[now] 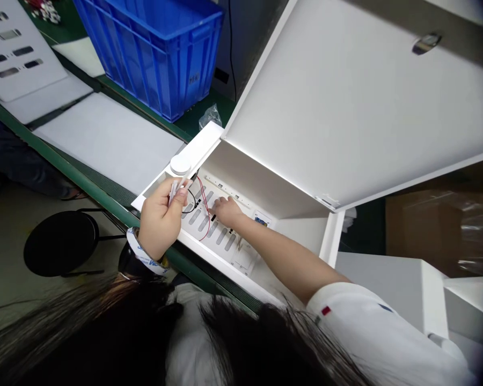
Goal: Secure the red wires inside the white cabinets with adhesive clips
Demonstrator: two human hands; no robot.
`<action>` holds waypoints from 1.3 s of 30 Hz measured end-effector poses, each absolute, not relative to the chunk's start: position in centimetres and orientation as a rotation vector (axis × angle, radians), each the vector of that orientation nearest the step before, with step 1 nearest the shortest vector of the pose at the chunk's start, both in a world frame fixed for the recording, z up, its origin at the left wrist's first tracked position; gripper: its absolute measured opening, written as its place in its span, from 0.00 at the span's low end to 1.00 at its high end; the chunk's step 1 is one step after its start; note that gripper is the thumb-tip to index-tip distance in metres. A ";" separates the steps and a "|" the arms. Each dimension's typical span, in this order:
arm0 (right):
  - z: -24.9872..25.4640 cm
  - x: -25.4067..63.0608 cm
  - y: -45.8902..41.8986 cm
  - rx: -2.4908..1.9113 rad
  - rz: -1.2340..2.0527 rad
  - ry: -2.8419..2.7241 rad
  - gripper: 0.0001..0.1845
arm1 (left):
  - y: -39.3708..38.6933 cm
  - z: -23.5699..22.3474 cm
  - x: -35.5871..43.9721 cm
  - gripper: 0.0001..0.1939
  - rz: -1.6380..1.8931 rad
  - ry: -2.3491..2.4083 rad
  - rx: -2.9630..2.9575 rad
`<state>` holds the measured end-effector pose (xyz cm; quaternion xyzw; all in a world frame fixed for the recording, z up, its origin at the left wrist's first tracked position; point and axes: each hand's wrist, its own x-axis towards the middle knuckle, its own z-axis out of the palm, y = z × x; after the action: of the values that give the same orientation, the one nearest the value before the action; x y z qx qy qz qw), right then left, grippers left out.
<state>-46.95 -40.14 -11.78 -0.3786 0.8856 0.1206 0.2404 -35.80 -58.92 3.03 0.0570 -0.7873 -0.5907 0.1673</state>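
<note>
A white box (333, 236) lies on the bench with its lid (358, 102) swung up. Inside it is a white panel (241, 256) with rows of grey oblong slots and small black parts. Over the box's left end, my left hand (161, 220) is closed around thin white strips (173, 191). My right hand (226, 212) reaches into the box, fingers bent and down at the panel; anything between its fingertips is hidden. Red wires (203, 198) and a black wire run between the hands. A small circuit board (261, 221) sits past my right wrist.
A blue plastic crate (161, 64) stands behind the bench's left part. White panels (112, 142) lie along the green conveyor line to the left. A black round stool (60, 241) is below. At right are a cardboard box (426, 230) and another white box (386, 279).
</note>
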 end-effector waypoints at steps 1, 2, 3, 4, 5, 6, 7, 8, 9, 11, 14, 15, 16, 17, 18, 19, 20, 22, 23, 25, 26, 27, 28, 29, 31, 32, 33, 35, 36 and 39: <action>-10.7 -47.2 -39.9 -0.980 0.272 2.440 0.22 | -59.0 3.1 -35.8 0.10 -1.669 -2.270 0.149; -9.3 -47.5 -39.7 -0.907 0.159 2.494 0.21 | -59.1 3.2 -35.8 0.10 -1.659 -2.301 0.141; -7.7 -47.8 -39.6 -0.823 -0.016 2.572 0.20 | -59.2 3.2 -35.9 0.11 -1.653 -2.334 0.141; -5.9 -48.0 -39.6 -0.736 -0.259 2.661 0.18 | -59.3 3.3 -35.9 0.11 -1.648 -2.365 0.146; -4.0 -48.1 -39.7 -0.666 -0.560 2.713 0.17 | -59.4 3.3 -36.0 0.12 -1.642 -2.395 0.154; -2.0 -48.1 -39.9 -0.630 -0.876 2.690 0.17 | -59.4 3.3 -36.0 0.12 -1.631 -2.427 0.161; -0.1 -47.9 -40.1 -0.645 -1.139 2.585 0.18 | -59.4 3.4 -36.0 0.14 -1.621 -2.456 0.165; 1.6 -47.5 -40.4 -0.687 -1.327 2.456 0.19 | -59.3 3.5 -36.0 0.14 -1.615 -2.478 0.166; 3.0 -47.0 -40.7 -0.729 -1.448 2.332 0.20 | -59.3 3.5 -36.1 0.15 -1.614 -2.492 0.164; 4.9 -46.0 -41.4 -0.776 -1.558 2.149 0.21 | -59.2 3.6 -36.1 0.14 -1.609 -2.508 0.152; 5.7 -44.7 -42.2 -0.772 -1.595 2.046 0.20 | -59.2 3.8 -36.0 0.13 -1.586 -2.525 0.122; 5.6 -44.5 -42.4 -0.767 -1.596 2.042 0.19 | -59.2 3.8 -36.0 0.13 -1.579 -2.530 0.115; 5.5 -44.4 -42.5 -0.763 -1.591 2.054 0.19 | -59.2 3.8 -36.0 0.14 -1.579 -2.532 0.110; 5.5 -44.3 -42.5 -0.758 -1.578 2.083 0.18 | -59.2 3.8 -36.0 0.15 -1.586 -2.529 0.112; 5.6 -44.4 -42.4 -0.753 -1.561 2.127 0.16 | -59.3 3.7 -36.1 0.16 -1.599 -2.521 0.121; 5.7 -44.4 -42.3 -0.746 -1.546 2.180 0.15 | -59.3 3.7 -36.1 0.16 -1.616 -2.513 0.131; 5.8 -44.6 -42.1 -0.736 -1.537 2.234 0.14 | -59.3 3.7 -36.1 0.16 -1.628 -2.503 0.140; 6.3 -44.9 -41.5 -0.709 -1.539 2.315 0.12 | -59.3 3.5 -36.1 0.15 -1.622 -2.486 0.147; 6.4 -45.1 -41.2 -0.704 -1.538 2.325 0.12 | -59.3 3.5 -36.1 0.14 -1.605 -2.483 0.139; 6.6 -45.4 -40.7 -0.724 -1.503 2.273 0.11 | -59.2 3.3 -36.1 0.12 -1.563 -2.483 0.103; 6.6 -45.6 -40.6 -0.742 -1.470 2.219 0.11 | -59.2 3.2 -36.0 0.11 -1.546 -2.487 0.074; 6.5 -45.7 -40.4 -0.757 -1.432 2.159 0.11 | -59.1 3.1 -36.0 0.10 -1.535 -2.494 0.039; 6.3 -45.8 -40.4 -0.767 -1.390 2.102 0.11 | -59.0 3.0 -35.9 0.11 -1.527 -2.502 0.001; 6.1 -45.9 -40.4 -0.770 -1.350 2.058 0.11 | -59.0 3.0 -35.9 0.11 -1.520 -2.513 -0.032; 5.6 -46.0 -40.5 -0.774 -1.280 2.017 0.10 | -58.9 2.9 -35.8 0.12 -1.509 -2.537 -0.066; 5.5 -46.0 -40.6 -0.784 -1.255 2.022 0.10 | -58.9 2.9 -35.8 0.12 -1.502 -2.544 -0.066; 5.3 -45.9 -40.7 -0.799 -1.237 2.044 0.10 | -58.9 3.0 -35.8 0.12 -1.497 -2.548 -0.052; 5.3 -45.7 -41.0 -0.847 -1.215 2.160 0.08 | -58.9 3.1 -35.9 0.13 -1.490 -2.540 0.017; 5.4 -45.4 -41.2 -0.887 -1.202 2.246 0.07 | -58.9 3.2 -36.0 0.13 -1.495 -2.523 0.068; 5.7 -44.2 -41.7 -1.106 -1.116 2.498 0.07 | -58.9 3.3 -36.2 0.13 -1.549 -2.440 0.228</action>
<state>-44.25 -41.66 5.71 -0.3731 0.8427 -0.3764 0.0950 -36.20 -58.86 3.31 0.0782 -0.8355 -0.5304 0.1207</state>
